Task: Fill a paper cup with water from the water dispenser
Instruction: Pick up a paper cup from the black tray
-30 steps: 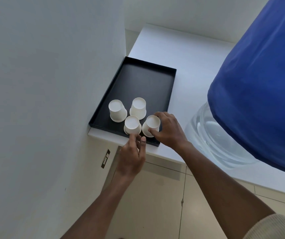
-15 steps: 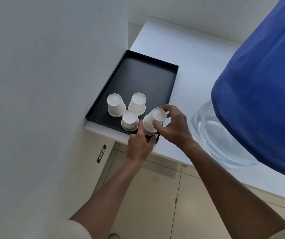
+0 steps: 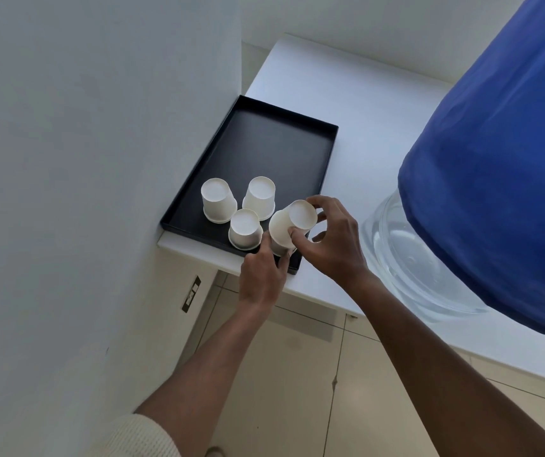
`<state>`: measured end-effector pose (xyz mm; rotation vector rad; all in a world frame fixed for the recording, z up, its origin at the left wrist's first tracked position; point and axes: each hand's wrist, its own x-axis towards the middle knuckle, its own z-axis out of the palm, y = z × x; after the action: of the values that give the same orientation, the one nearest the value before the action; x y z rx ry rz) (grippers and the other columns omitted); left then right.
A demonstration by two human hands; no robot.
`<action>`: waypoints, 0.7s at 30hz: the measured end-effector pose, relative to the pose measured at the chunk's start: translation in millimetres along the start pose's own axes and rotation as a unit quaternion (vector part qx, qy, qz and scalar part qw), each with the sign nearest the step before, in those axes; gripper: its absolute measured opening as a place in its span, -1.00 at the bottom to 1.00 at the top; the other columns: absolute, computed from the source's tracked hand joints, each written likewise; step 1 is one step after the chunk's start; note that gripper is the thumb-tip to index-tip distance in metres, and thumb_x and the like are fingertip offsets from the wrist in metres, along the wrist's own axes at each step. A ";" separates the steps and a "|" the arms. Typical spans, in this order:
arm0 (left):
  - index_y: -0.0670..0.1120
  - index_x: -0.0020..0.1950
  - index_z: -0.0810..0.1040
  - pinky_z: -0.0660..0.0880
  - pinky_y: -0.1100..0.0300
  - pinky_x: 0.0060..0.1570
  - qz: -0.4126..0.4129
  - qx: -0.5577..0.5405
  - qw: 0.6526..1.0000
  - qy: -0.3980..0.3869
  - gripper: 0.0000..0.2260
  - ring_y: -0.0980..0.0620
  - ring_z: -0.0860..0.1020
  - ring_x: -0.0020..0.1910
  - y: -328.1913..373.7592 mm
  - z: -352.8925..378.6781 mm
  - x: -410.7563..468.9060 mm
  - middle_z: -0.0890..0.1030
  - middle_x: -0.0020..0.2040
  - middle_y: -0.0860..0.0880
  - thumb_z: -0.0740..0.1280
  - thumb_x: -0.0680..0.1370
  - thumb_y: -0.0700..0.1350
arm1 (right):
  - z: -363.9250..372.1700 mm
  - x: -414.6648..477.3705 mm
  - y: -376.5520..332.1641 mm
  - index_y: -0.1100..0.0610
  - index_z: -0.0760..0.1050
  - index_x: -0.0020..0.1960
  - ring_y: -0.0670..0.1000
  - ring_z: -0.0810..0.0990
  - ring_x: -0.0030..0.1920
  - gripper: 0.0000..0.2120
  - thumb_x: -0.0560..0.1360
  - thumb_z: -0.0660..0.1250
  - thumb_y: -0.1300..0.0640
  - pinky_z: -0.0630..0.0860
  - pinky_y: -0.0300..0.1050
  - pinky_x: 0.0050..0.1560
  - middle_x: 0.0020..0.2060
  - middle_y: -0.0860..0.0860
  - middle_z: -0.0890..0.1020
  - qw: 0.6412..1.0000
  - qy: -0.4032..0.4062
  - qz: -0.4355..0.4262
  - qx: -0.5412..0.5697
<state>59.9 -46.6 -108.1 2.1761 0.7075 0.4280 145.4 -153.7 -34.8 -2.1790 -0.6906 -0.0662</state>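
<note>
Paper cup (image 3: 289,225), inverted and tilted over the black tray's (image 3: 248,107) near right corner, sat clamped between right hand (image 3: 327,239) and left hand (image 3: 261,275) fingers; gripping gently would avoid crushing it.

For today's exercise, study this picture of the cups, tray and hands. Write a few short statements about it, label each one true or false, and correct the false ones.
1. Four white paper cups show in the head view. True.
2. The right hand holds the tilted cup. True.
3. The tray is white. False: it is black, on a white counter.
4. The three other cups stand mouth up. False: they stand mouth down.
5. The left hand touches the tilted cup near its lower end. True.
</note>
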 end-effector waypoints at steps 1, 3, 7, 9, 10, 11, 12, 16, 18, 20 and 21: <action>-0.17 0.46 0.47 0.62 -0.10 -0.09 0.000 0.004 1.000 0.002 -0.49 -0.31 0.69 -0.05 1.6 -0.6 -0.8 0.75 -0.05 -0.23 0.43 0.58 0.02 | -1.8 -0.9 -1.9 0.12 0.54 0.26 -0.10 0.57 -0.02 -0.50 0.38 0.60 0.10 0.68 -0.03 -0.16 0.14 -0.01 0.64 1.000 0.006 -0.001 0.004; -0.17 0.48 0.46 0.65 -0.12 -0.08 0.002 0.010 1.000 -0.001 -0.47 -0.30 0.69 -0.07 1.7 -0.6 -3.5 0.75 -0.06 -0.23 0.42 0.59 0.04 | -5.8 -2.9 -6.5 0.14 0.54 0.28 -0.09 0.59 0.00 -0.49 0.39 0.60 0.12 0.66 -0.13 -0.22 0.14 0.01 0.64 1.000 0.018 -0.004 0.017; -0.15 0.49 0.41 0.66 -0.05 -0.19 0.009 -0.009 1.000 -0.017 -0.47 -0.15 0.70 -0.32 6.9 -9.0 -14.0 0.74 -0.29 -0.10 0.40 0.59 0.04 | -19.9 -12.0 -22.9 0.16 0.54 0.31 -0.15 0.59 0.00 -0.48 0.41 0.61 0.12 0.65 -0.26 -0.24 0.15 -0.04 0.62 0.998 0.049 -0.006 0.047; -0.14 0.43 0.47 0.64 0.10 -0.24 0.014 -0.018 1.000 -0.002 -0.53 -0.04 0.66 -0.42 13.4 -18.3 -20.2 0.70 -0.37 -0.01 0.41 0.58 0.04 | -28.9 -20.4 -33.9 0.16 0.54 0.32 -0.16 0.61 0.04 -0.48 0.42 0.61 0.10 0.67 -0.27 -0.22 0.17 -0.07 0.61 0.996 0.061 -0.005 0.068; -0.12 0.36 0.53 0.60 0.17 -0.25 0.013 -0.021 1.000 0.014 -0.59 0.01 0.65 -0.43 17.5 -24.3 -24.1 0.70 -0.39 0.02 0.43 0.58 0.04 | -34.3 -25.4 -39.4 0.16 0.54 0.32 -0.14 0.62 0.07 -0.48 0.43 0.60 0.09 0.68 -0.27 -0.21 0.18 -0.07 0.62 0.995 0.065 -0.003 0.081; -0.10 0.28 0.59 0.56 0.21 -0.26 0.004 -0.027 0.999 0.026 -0.66 0.04 0.65 -0.42 21.0 -29.7 -29.6 0.69 -0.40 0.04 0.43 0.57 0.03 | -38.0 -31.7 -42.8 0.15 0.53 0.32 -0.13 0.62 0.09 -0.49 0.43 0.59 0.08 0.68 -0.27 -0.19 0.19 -0.07 0.62 0.993 0.069 0.002 0.096; -0.07 0.18 0.65 0.57 0.19 -0.25 -0.013 -0.039 0.999 0.031 -0.74 0.07 0.65 -0.42 27.0 -38.0 -35.6 0.68 -0.42 0.06 0.43 0.57 0.04 | -43.4 -38.4 -47.4 0.14 0.53 0.33 -0.15 0.62 0.11 -0.49 0.44 0.59 0.09 0.68 -0.28 -0.18 0.19 -0.11 0.61 0.991 0.072 0.009 0.111; -0.15 -0.08 0.68 0.67 0.01 -0.38 -0.191 -0.231 0.953 -0.039 -0.72 0.01 0.64 -0.47 47.6 -71.6 -59.0 0.70 -0.36 -0.08 0.42 0.60 0.07 | -61.1 -71.2 -62.4 -0.04 0.45 0.42 -0.30 0.58 0.19 -0.41 0.47 0.59 0.14 0.63 -0.40 -0.13 0.22 -0.33 0.52 0.984 0.079 0.037 0.155; -0.22 -0.04 0.67 0.65 0.09 -0.35 -0.309 -0.403 0.856 -0.097 -0.64 -0.04 0.64 -0.36 60.2 -88.0 -66.0 0.70 -0.24 -0.17 0.40 0.60 0.10 | -68.9 -89.4 -65.7 -0.15 0.41 0.44 -0.29 0.58 0.23 -0.36 0.48 0.59 0.18 0.62 -0.42 -0.09 0.25 -0.32 0.52 0.981 0.086 0.048 0.170; -0.23 0.04 0.67 0.66 0.10 -0.21 -0.373 -0.514 0.758 -0.146 -0.55 -0.06 0.66 -0.24 69.9 -99.0 -70.2 0.70 -0.17 -0.17 0.38 0.58 0.19 | -77.2 -108.3 -66.1 -0.19 0.41 0.43 -0.22 0.58 0.29 -0.36 0.49 0.58 0.21 0.66 -0.36 -0.02 0.28 -0.26 0.54 0.977 0.088 0.056 0.186; -0.24 0.10 0.67 0.67 0.08 -0.13 -0.380 -0.532 0.737 -0.172 -0.48 -0.06 0.66 -0.17 73.1 -101.9 -71.8 0.69 -0.14 -0.16 0.37 0.57 0.24 | -80.9 -117.8 -65.8 -0.21 0.43 0.41 -0.18 0.58 0.32 -0.37 0.49 0.58 0.21 0.69 -0.30 0.01 0.30 -0.23 0.55 0.975 0.087 0.063 0.194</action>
<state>-23.4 -69.8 7.7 0.7238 0.7855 -0.0527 27.5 -233.3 32.3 -1.8105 -0.4226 -0.0509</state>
